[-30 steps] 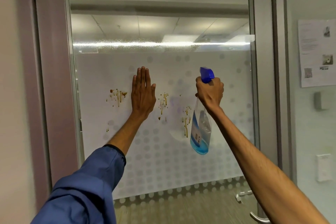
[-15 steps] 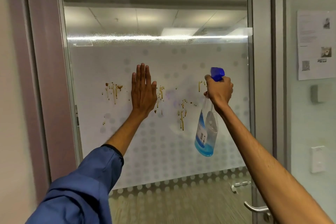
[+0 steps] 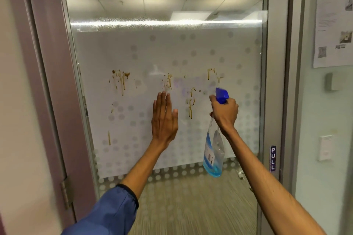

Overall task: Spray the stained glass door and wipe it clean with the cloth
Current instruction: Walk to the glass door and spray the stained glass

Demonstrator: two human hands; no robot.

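The glass door [image 3: 236,47] has a frosted dotted film with brown drip stains [image 3: 120,80] in several patches across its middle. My left hand [image 3: 164,118] lies flat against the glass with straight fingers, below one stain patch. My right hand [image 3: 225,112] grips the neck of a clear spray bottle [image 3: 214,154] with a blue nozzle and a little blue liquid at the bottom, held close to the glass right of the stains. No cloth is in view.
A grey metal door frame [image 3: 275,82] with a "PULL" label [image 3: 273,158] runs down the right. A brownish frame and hinge [image 3: 65,192] stand on the left. Paper notices [image 3: 333,28] and wall switches [image 3: 325,148] hang on the right wall.
My left hand slid down the glass, uncovering a stain. My right hand moved right and lower with the bottle. The view tilted up, revealing more stains at right.
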